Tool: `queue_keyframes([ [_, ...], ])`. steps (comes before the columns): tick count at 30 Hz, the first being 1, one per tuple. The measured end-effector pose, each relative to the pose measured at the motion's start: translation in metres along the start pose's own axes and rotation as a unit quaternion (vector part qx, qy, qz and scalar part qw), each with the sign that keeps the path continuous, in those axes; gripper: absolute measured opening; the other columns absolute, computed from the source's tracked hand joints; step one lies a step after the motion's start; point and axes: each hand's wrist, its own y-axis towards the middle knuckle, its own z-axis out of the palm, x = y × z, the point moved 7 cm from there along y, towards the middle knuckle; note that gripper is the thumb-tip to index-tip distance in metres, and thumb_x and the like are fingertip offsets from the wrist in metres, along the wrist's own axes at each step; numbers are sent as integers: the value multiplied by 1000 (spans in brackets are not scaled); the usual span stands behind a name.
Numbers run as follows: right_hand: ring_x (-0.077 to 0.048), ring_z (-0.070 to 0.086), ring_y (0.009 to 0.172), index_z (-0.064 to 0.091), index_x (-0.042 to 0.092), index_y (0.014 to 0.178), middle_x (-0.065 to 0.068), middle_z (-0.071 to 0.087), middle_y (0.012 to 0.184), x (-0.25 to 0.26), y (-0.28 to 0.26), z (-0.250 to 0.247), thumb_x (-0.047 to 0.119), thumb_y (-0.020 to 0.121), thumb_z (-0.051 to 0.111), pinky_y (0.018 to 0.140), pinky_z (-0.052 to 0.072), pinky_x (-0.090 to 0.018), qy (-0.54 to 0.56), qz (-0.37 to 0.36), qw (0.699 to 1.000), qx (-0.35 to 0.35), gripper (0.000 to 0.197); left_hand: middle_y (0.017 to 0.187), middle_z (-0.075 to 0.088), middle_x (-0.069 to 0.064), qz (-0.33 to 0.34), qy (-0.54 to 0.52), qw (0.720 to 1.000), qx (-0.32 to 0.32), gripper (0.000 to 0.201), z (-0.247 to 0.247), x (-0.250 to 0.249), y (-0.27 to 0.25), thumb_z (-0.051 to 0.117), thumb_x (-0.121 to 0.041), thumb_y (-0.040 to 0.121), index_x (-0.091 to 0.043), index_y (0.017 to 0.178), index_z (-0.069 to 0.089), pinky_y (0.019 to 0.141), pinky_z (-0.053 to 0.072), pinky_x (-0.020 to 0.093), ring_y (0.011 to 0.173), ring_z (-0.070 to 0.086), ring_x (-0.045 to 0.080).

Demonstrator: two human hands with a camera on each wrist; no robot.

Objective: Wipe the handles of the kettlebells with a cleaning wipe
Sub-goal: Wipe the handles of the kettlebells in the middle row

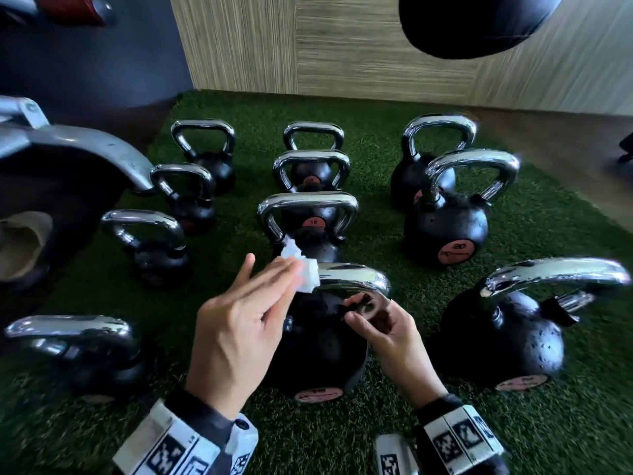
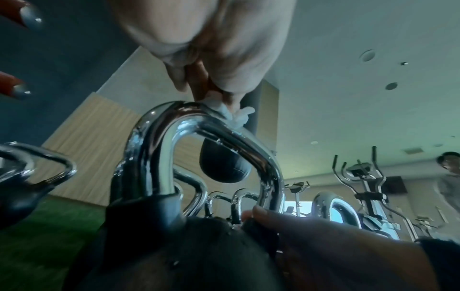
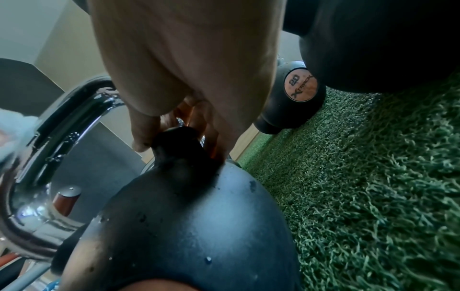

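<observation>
The nearest middle kettlebell (image 1: 318,347) is black with a chrome handle (image 1: 352,279) and stands on the green turf. My left hand (image 1: 274,279) pinches a crumpled white wipe (image 1: 301,269) between thumb and fingers and presses it on the left end of that handle's top bar. The left wrist view shows the wipe (image 2: 234,114) lying on the handle (image 2: 199,128) under my left hand (image 2: 219,92). My right hand (image 1: 366,313) curls round the right leg of the handle, just above the ball. In the right wrist view its fingers (image 3: 141,133) wrap the black handle base (image 3: 179,141).
Several more chrome-handled kettlebells stand in rows on the turf (image 1: 548,423), the closest at right (image 1: 503,337) and left (image 1: 89,351). A metal and black machine part (image 1: 68,159) juts in at left. A black bag (image 1: 472,22) hangs overhead. A person (image 2: 448,177) stands beyond the exercise machines.
</observation>
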Motion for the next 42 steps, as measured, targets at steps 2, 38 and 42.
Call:
queue_keyframes([
  [2,-20,74,99,75,24,104,-2,78,102,-1,0,0,42,80,80,90,58,-55,-2,3,1000,6,30,117,73,1,-30,-11,999,-44,26,-7,14,-9,76,-7,88,-3,114,75,103,55,36,110,70,4],
  [38,-1,60,92,70,41,103,13,62,91,19,-65,-4,3,56,50,77,47,-14,-283,-66,957,-20,64,89,78,-10,-322,-226,919,-18,32,89,118,-31,81,-16,82,3,107,76,75,55,10,80,73,-3],
  [42,9,53,89,70,36,96,27,61,86,40,-27,5,8,67,57,79,41,-20,-290,-123,949,-23,42,78,77,-19,-329,-259,906,67,12,99,124,-16,79,-10,85,-13,96,80,76,55,13,77,71,-5],
])
